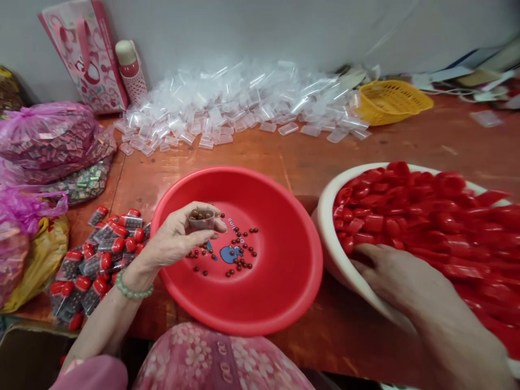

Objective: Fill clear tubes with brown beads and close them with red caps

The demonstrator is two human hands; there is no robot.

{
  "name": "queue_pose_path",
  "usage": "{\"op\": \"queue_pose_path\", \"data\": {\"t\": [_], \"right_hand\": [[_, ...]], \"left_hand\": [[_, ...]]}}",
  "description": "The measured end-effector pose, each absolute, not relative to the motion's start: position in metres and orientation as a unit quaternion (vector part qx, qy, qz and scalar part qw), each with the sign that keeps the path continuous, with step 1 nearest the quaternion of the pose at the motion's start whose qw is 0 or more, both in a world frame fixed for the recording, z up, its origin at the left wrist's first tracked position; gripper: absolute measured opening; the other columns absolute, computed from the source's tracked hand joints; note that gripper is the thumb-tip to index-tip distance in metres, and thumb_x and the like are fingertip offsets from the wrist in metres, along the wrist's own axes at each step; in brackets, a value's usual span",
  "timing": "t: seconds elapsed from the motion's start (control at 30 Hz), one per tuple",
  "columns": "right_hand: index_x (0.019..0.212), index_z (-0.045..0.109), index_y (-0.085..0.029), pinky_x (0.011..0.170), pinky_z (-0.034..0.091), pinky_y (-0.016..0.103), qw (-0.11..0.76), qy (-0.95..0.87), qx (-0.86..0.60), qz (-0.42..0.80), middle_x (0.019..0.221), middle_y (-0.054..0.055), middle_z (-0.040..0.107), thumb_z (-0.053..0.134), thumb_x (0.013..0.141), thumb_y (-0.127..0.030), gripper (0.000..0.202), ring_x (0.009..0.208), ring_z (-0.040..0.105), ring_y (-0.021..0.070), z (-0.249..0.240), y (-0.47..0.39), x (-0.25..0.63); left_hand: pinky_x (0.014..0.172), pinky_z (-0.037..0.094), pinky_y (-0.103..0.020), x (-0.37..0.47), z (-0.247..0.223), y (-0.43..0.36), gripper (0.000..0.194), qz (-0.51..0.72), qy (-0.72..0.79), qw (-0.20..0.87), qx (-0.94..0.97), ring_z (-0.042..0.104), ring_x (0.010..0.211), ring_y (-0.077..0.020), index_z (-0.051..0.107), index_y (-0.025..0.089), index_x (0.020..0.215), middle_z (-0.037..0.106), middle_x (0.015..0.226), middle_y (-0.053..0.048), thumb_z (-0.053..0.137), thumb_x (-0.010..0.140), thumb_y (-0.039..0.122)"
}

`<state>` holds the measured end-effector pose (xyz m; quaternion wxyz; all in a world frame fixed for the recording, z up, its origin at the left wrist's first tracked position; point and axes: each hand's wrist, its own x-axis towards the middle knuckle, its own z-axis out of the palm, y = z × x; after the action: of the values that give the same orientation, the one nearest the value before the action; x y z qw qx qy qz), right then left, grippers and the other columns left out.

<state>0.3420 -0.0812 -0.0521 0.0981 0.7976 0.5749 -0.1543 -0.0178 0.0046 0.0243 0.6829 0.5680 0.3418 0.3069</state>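
Note:
Over the red basin, my left hand grips a small clear plastic container between thumb and fingers. Brown beads show at its open top. More brown beads lie scattered on the basin's floor, which carries a blue printed figure. My right hand reaches over the near rim of a white tub heaped with red plastic caps. Its fingertips are hidden among the caps, so whether they hold one does not show.
Red-capped filled containers are piled left of the basin, beside tied plastic bags. Clear empty containers form a heap along the wall. A yellow basket, a thermos and a patterned bag stand at the back.

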Motion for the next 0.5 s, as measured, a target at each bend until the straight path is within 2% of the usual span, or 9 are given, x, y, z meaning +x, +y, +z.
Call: {"op": "queue_pose_path", "data": {"t": [0.13,0.23,0.37,0.43,0.5], "right_hand": [[0.094,0.07,-0.02,0.068,0.049,0.041,0.112,0.57,0.798,-0.163,0.097,0.02,0.073,0.039,0.087,-0.037,0.036,0.083,0.069,0.0358,-0.053,-0.082,0.346],[0.095,0.066,-0.021,0.077,0.049,0.044,0.061,0.541,0.818,-0.183,0.101,0.018,0.072,0.037,0.086,-0.043,0.037,0.089,0.068,0.0361,-0.048,-0.089,0.351],[0.092,0.058,-0.026,0.08,0.051,0.045,-0.126,0.455,0.858,-0.204,0.097,0.016,0.071,0.048,0.079,-0.049,0.028,0.084,0.067,0.0325,-0.039,-0.101,0.354],[0.098,0.057,-0.027,0.081,0.051,0.045,-0.248,0.39,0.87,-0.173,0.099,0.017,0.069,0.052,0.079,-0.049,0.029,0.089,0.066,0.0318,-0.034,-0.104,0.35],[0.109,0.055,-0.027,0.081,0.05,0.047,-0.345,0.367,0.854,-0.129,0.108,0.021,0.066,0.047,0.083,-0.049,0.035,0.098,0.065,0.0322,-0.027,-0.102,0.342]], "left_hand": [[0.077,0.053,-0.027,-0.016,0.025,0.002,0.028,0.29,0.34,0.691,0.569,0.066,0.088,-0.0148,0.057,0.015,0.107,0.068,0.096,-0.007,0.068,0.082,0.024],[0.073,0.053,-0.026,-0.016,0.024,0.001,0.025,0.291,0.342,0.697,0.559,0.066,0.081,-0.013,0.058,0.014,0.101,0.067,0.092,-0.006,0.069,0.081,0.025],[0.07,0.052,-0.025,-0.015,0.025,-0.001,0.024,0.282,0.355,0.7,0.552,0.067,0.079,-0.0141,0.06,0.014,0.097,0.07,0.09,-0.007,0.071,0.08,0.026],[0.072,0.053,-0.026,-0.014,0.024,-0.003,0.026,0.288,0.354,0.702,0.547,0.067,0.08,-0.0144,0.061,0.014,0.098,0.07,0.09,-0.007,0.072,0.079,0.027],[0.075,0.053,-0.026,-0.013,0.021,-0.004,0.026,0.288,0.348,0.71,0.541,0.067,0.08,-0.0139,0.061,0.014,0.097,0.071,0.09,-0.007,0.073,0.078,0.027]]}}
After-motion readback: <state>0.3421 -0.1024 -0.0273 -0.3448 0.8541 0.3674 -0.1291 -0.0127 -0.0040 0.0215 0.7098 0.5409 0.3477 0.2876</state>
